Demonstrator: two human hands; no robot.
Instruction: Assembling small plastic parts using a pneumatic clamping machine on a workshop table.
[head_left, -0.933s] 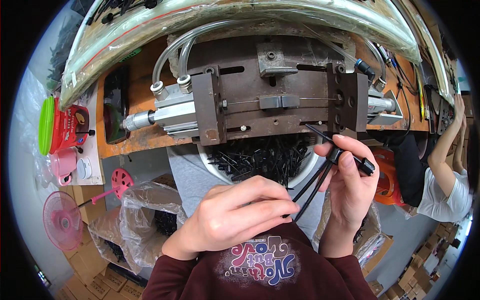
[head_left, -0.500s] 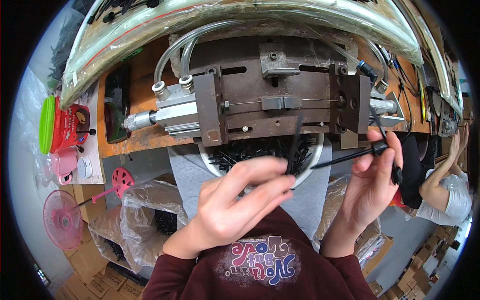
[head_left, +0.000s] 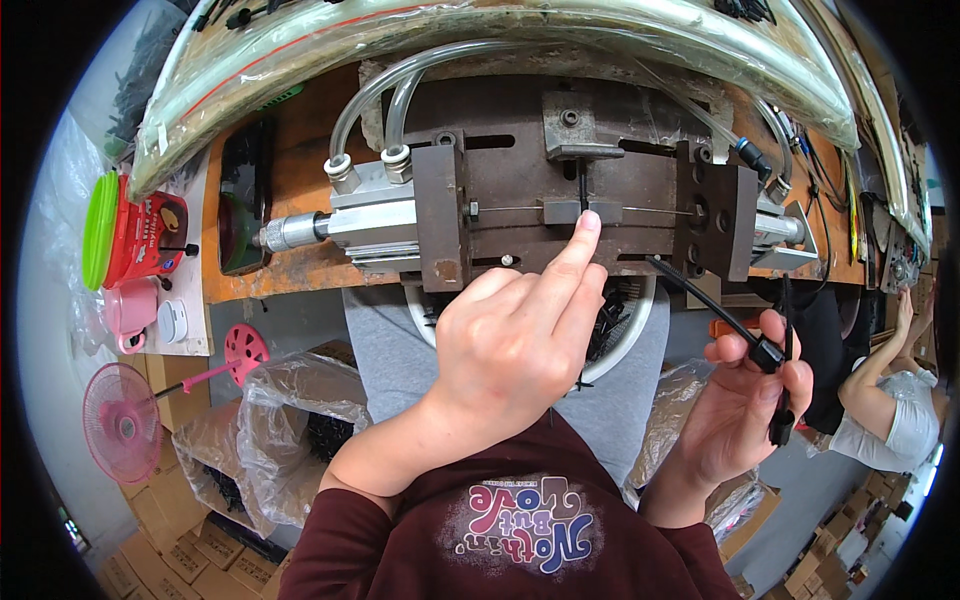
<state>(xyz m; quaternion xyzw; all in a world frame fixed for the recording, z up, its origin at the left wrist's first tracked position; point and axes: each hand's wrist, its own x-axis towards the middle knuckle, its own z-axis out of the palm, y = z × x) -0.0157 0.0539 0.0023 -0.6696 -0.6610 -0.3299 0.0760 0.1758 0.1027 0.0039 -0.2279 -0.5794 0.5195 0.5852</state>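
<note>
One tie seated in jig; more wait.
Left hand (head_left: 515, 340) fingertip presses tie (head_left: 583, 190) at 12 o'clock; right hand (head_left: 745, 400) grips ties (head_left: 760, 345) at 3.

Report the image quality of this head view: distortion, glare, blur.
Head view: strong fisheye bending, with the plastic-wrapped curved cover bowing along the black rim; soft glare on that plastic wrap; left hand and metal press fixture sharp; right hand holding black cable ties also fairly crisp; lighting even.

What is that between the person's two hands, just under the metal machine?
In the head view, a white bowl of small black parts sits between the left hand and the right hand, partly hidden behind the left hand.
</note>
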